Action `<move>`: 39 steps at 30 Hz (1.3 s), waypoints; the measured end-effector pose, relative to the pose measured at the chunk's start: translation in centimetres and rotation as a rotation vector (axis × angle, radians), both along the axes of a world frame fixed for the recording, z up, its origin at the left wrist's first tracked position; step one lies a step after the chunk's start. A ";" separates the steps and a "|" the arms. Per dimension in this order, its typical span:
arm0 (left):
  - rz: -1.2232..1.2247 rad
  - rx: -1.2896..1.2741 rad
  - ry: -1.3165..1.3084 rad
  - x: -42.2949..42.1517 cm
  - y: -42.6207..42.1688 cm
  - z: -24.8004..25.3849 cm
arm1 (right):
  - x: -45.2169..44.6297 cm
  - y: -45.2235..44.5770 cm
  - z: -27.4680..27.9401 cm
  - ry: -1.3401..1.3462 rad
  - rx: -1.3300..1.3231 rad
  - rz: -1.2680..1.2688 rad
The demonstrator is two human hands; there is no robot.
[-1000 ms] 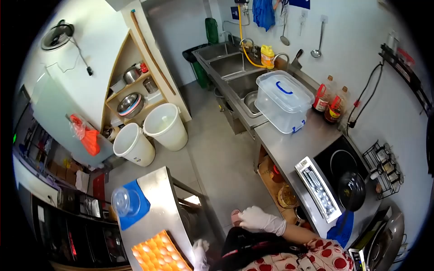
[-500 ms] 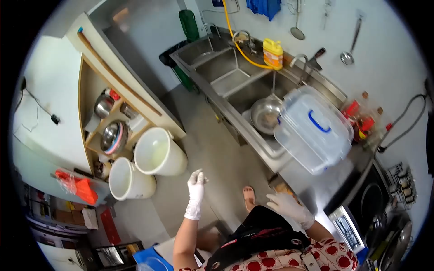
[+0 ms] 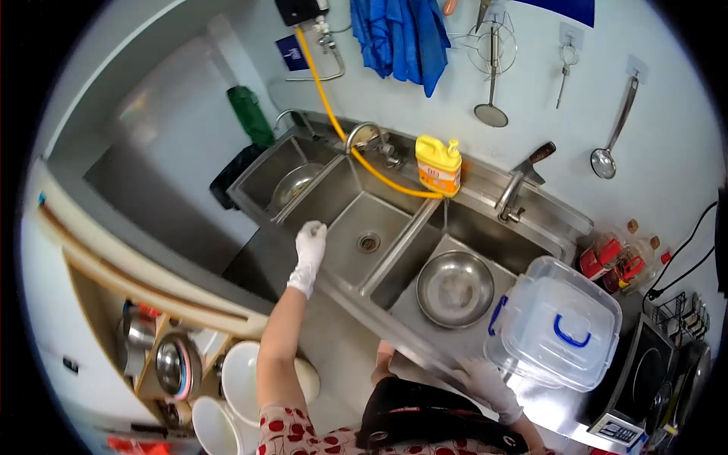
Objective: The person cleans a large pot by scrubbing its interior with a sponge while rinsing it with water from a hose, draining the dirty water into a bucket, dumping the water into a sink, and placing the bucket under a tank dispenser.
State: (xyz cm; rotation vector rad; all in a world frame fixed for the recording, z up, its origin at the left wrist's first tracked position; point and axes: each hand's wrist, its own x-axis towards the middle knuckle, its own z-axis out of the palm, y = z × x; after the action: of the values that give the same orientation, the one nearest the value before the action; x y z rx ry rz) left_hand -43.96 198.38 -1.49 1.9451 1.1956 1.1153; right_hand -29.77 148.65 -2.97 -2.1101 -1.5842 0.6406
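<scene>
My left hand [image 3: 310, 249], in a white glove, is raised over the front edge of the middle sink basin [image 3: 368, 216]. Its fingers are curled in, and I see nothing in them. My right hand [image 3: 491, 385], also gloved and somewhat blurred, is low by the counter's front edge, left of a clear lidded plastic box [image 3: 557, 318] with blue handles. Its fingers look stretched out and hold nothing visible; whether they touch the counter I cannot tell. A round metal pan [image 3: 455, 289] lies in the right basin, between my hands and the wall.
A yellow jug [image 3: 439, 165] stands behind the basins beside a yellow hose [image 3: 322, 87]. A cleaver [image 3: 535, 161] is near the right tap [image 3: 512, 199]. Bottles [image 3: 618, 258] and a cooktop [image 3: 648, 371] are at right. White buckets [image 3: 241, 379] and a shelf [image 3: 144, 364] are at lower left.
My view has turned and come closer to the sinks. My left hand has moved from above the floor to the middle basin's edge. My right hand is now nearer the plastic box.
</scene>
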 end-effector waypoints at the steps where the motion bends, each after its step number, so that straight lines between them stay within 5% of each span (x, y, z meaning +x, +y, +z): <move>1: -0.001 -0.012 -0.045 2.5 4.9 -0.7 | 0.1 1.2 0.0 -0.007 -0.026 -0.068; 6: -0.008 -0.211 -0.208 13.8 23.6 -2.0 | -2.1 6.5 -3.2 0.011 -0.056 -0.397; 9: -0.110 -0.092 -0.116 19.5 30.3 -1.6 | -3.7 10.1 -2.7 0.199 -0.051 -0.562; 11: -0.266 -0.238 -0.141 23.1 34.1 -1.8 | -4.6 11.5 -3.8 0.186 -0.090 -0.621; 17: -0.350 -0.365 0.395 31.0 38.5 -0.9 | -6.4 14.9 -2.6 0.190 -0.308 -0.810; 20: -0.524 -0.573 0.151 33.0 38.8 -2.0 | -7.9 15.2 -3.6 0.111 -0.344 -0.801; 22: -0.523 -0.442 0.192 33.2 39.7 -3.0 | -8.7 15.5 -3.2 0.159 -0.394 -0.832; 26: -0.280 -0.384 -0.287 30.4 38.4 1.5 | -9.1 15.8 -2.7 0.186 -0.375 -0.870; 28: -0.385 -0.211 -0.462 26.7 32.7 7.0 | -8.6 16.0 -1.2 0.179 -0.390 -0.833; 31: -0.439 -0.465 -0.592 21.7 15.5 17.4 | -9.3 15.0 -0.8 0.178 -0.200 -0.935; 34: -0.712 -0.146 -0.517 18.4 8.4 15.7 | -9.9 12.9 2.4 0.256 -0.155 -0.984; 39: -1.050 -0.284 -0.381 11.9 -9.1 14.7 | -12.7 6.4 -0.1 0.376 0.231 -1.063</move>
State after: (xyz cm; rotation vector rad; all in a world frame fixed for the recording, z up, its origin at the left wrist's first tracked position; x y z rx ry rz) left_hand -32.10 189.33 13.17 1.6480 0.0390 0.6310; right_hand -42.42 155.07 -3.07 -2.0996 -0.2057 0.3904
